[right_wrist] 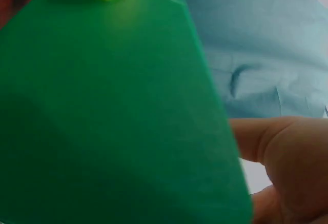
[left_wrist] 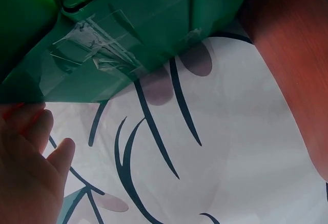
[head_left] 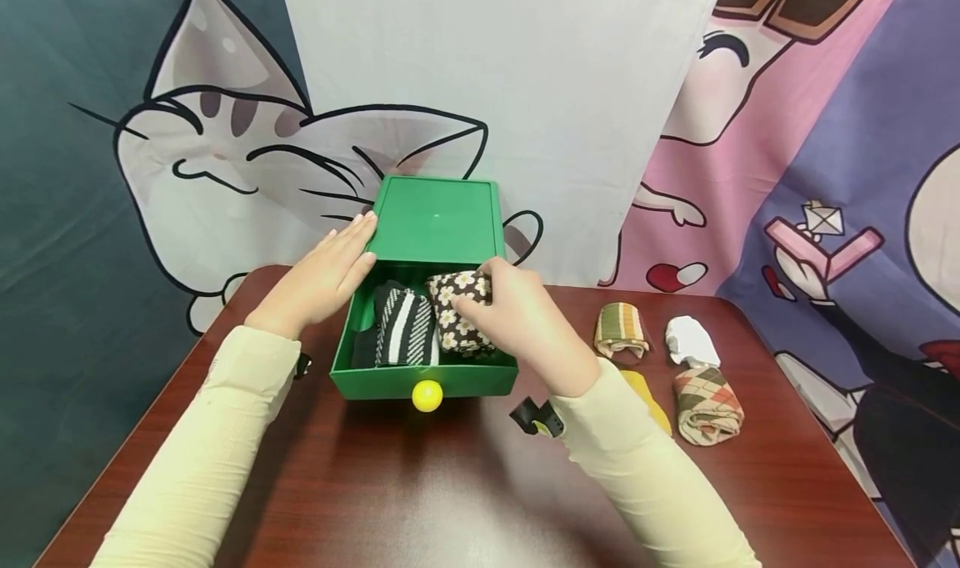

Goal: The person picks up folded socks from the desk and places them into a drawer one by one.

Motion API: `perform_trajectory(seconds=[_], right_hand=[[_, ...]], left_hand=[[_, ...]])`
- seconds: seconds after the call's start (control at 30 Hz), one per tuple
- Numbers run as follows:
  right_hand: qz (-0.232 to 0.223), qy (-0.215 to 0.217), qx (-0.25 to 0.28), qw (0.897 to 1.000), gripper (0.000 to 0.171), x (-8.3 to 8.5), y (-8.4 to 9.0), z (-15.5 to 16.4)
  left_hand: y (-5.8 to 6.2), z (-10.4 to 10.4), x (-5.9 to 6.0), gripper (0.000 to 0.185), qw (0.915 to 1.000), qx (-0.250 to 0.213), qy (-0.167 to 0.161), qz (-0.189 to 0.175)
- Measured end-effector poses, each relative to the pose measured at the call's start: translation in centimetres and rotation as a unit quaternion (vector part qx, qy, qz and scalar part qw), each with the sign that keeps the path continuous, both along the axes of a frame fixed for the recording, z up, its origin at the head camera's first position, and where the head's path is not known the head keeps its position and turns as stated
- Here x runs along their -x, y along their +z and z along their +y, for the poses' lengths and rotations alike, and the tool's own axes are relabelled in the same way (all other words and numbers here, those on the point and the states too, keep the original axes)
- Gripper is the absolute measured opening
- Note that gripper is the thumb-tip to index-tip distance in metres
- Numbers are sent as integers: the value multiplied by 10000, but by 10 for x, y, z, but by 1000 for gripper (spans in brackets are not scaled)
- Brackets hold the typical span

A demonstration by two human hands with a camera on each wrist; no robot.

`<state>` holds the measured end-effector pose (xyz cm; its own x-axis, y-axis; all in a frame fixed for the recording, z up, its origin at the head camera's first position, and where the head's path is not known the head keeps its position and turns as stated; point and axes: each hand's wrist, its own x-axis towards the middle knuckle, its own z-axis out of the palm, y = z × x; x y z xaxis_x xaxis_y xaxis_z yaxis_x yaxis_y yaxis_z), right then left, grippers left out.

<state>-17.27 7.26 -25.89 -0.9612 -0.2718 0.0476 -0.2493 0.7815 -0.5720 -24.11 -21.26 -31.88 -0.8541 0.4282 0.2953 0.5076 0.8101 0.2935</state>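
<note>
Right hand (head_left: 525,314) fingers curled around rolled brown daisy-print sock (head_left: 457,309), inside open green plastic drawer (head_left: 423,380)'s right half; left hand (head_left: 324,278) flat against cabinet side.

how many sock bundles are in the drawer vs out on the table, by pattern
In the green drawer: 2, black striped bundle and daisy bundle, held by the right hand.
On the table: 4, green-striped, white, plaid, yellow.
Total: 6
</note>
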Motion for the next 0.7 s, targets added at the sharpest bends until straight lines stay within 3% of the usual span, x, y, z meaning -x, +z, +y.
perform_trajectory(seconds=[0.17,0.4,0.7], right_hand=[[157,136,-570,9982,42,-1,-1,-9],[-15,271,-750,9968,29,-1,0,-14],[1405,153,-590,9882,23,2,-8,1]], left_hand=[[-1,0,1,60,10000,-6,-19,0],[-1,-1,0,60,10000,-41,-19,10],[-1,0,0,60,10000,-50,-14,-44]])
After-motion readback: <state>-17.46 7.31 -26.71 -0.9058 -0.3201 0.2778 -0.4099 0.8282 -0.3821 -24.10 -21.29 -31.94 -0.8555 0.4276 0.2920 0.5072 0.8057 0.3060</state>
